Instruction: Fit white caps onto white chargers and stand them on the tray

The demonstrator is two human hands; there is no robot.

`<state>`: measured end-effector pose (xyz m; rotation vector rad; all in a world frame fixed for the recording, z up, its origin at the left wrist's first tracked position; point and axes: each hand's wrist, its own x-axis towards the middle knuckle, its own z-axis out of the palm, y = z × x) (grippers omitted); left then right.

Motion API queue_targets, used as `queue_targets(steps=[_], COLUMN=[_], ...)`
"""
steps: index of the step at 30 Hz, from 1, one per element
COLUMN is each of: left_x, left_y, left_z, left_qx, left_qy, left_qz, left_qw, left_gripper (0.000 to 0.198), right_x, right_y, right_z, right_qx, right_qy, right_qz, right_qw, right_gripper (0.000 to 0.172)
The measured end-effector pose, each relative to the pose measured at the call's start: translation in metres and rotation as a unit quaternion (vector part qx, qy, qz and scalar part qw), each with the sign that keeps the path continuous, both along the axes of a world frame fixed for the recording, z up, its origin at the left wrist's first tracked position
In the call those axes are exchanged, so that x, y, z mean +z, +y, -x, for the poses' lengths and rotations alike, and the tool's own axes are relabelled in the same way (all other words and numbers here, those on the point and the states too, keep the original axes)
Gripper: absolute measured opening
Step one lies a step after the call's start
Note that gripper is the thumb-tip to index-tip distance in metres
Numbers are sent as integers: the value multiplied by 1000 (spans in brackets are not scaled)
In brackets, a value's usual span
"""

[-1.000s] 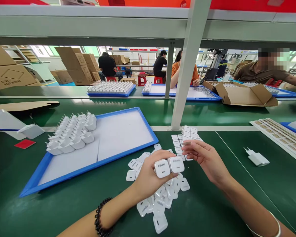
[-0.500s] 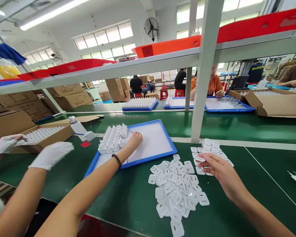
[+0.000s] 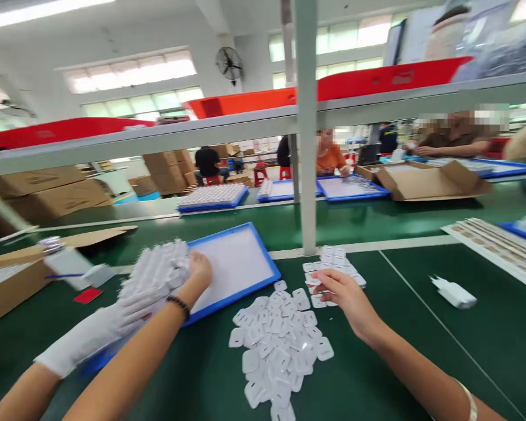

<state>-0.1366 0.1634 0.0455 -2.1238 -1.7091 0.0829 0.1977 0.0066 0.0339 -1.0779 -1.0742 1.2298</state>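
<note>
1 green surface point(image 3: 359, 380), smooth, slightly glossy, spans the lower frame. On it, left of centre: 1 tray point(image 3: 236, 257), rectangular, blue rim, white flat floor. White charger bodies point(image 3: 158, 269), glossy plastic, rounded blocks, packed in rows on its left part; too blurred to count.

Bottom centre: 1 loose pile of caps point(image 3: 280, 345), dozens, overlapping, no clean count. Thin rounded squares, white plastic, slotted.

1 white-gloved hand point(image 3: 100, 327), a co-worker's, lower left, fingers extended over the tray's near side.

2 bare hands. Left hand point(image 3: 200, 270): reaching across the tray, fingers at the right edge of the bodies, blurred; can't tell if it's gripping one. Right hand point(image 3: 344, 292): right of centre, palm inward, fingers bent toward the thumb over the cap rows point(image 3: 333, 257); can't tell if it's holding a cap.

Right side: 1 loose charger point(image 3: 458, 294), white, two-pin, lying down.

Left: 1 flat red square point(image 3: 88, 295).
</note>
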Motion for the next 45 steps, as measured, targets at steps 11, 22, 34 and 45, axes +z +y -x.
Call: queue_targets(steps=[11, 22, 34, 45], left_x=[-10, -29, -25, -29], left_y=[-93, -133, -163, -140], left_z=[-102, -121, -148, -119], left_qx=[-275, -394, -522, -337], left_qy=[-37, -181, -143, -436], left_qz=[-182, -183, -243, -8], left_qw=[943, 882, 805, 835], left_gripper=[42, 34, 28, 30], right_x=[20, 22, -21, 0], right_y=[33, 19, -16, -2], right_z=[-107, -127, 16, -10], right_qx=[-381, -328, 74, 52], right_qy=[-276, -335, -174, -66], right_qz=[95, 179, -106, -21], right_qw=[878, 865, 976, 996], right_gripper=[63, 74, 81, 31])
